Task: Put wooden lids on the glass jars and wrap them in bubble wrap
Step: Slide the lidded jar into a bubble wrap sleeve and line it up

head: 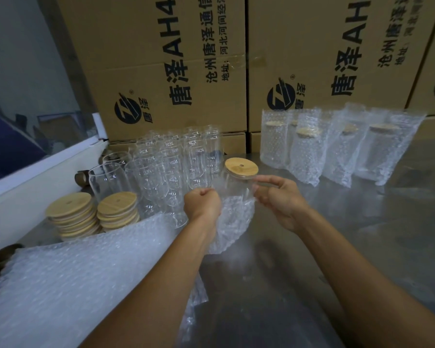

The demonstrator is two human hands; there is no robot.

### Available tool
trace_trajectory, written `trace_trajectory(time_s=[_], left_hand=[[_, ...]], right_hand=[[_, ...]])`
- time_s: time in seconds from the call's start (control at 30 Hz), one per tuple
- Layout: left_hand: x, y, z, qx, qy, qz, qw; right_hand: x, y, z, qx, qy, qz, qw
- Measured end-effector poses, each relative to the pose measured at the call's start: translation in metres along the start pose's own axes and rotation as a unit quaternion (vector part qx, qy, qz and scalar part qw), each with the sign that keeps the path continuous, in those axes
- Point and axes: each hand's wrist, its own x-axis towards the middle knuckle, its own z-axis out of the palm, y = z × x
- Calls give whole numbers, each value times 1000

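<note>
At the middle of the steel table (362,222), both forearms reach forward from the lower edge of the view and converge on one glass jar (236,187). The left hand (202,202) is a closed fist, knuckles up, thumb toward the jar, with its fingers curled around the top edge of a bubble wrap bag (231,222) on the jar's left side. The right hand (279,199) is angled inward from the other side, wrist bent, thumb and forefinger stretched out and pinching the bag's edge just under the jar's rim, the other fingers curled beneath. Between the two hands the bag is pulled open around the jar's lower body, while the upper part of the jar stands bare above it. A wooden lid (241,167) with a small hole sits on the jar's mouth.

Just left of the left hand stands a cluster of bare glass jars (166,167) with no lids. In front of these, near the white ledge (35,177), are two stacks of wooden lids (93,212). A pile of bubble wrap sheets (73,272) lies under and beside the left forearm. Farther back on the right, five wrapped jars (337,146) stand in a row, each lidded inside its bag. Cardboard boxes (173,59) with printed lettering form the wall behind.
</note>
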Motion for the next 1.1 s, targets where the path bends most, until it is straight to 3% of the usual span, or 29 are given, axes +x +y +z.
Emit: trace_trajectory(time_s=[0.4, 0.67, 1.1], left_hand=[[0, 26, -6, -30, -8, 4, 1000], [-5, 43, -10, -61, -16, 21, 998], [-12, 66, -17, -70, -36, 129, 989]], right_hand=[[-14, -39, 7, 131, -33, -39, 990], [-17, -46, 7, 146, -29, -47, 988], [-27, -61, 9, 181, -46, -60, 981]])
